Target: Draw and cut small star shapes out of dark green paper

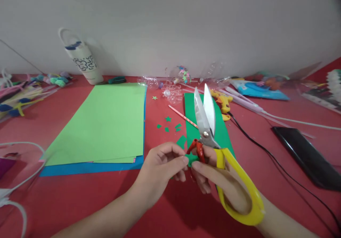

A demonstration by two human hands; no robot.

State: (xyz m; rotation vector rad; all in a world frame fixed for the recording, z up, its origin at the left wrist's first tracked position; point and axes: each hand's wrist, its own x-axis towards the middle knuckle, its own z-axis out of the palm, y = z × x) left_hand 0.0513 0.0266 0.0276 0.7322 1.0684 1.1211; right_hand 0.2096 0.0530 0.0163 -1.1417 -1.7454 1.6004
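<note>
My right hand (213, 176) grips large scissors (206, 119) with yellow and red handles; the steel blades point away from me, slightly apart. My left hand (162, 169) pinches a small dark green paper piece (192, 158) right beside the scissors' red handle, fingertips of both hands almost touching. Under the scissors lies a dark green paper strip (226, 138) on the red table (80, 202). Small green cut-outs (167, 124), some star-shaped, lie scattered just beyond my left hand.
A stack of light green paper (106, 124) over blue paper lies left. A yellow glue gun (223, 103) with black cord, a pink pencil (182, 115), a black flat object (306, 156), a white tube-shaped holder (82, 62), teal scissors (115, 80), and craft clutter line the wall.
</note>
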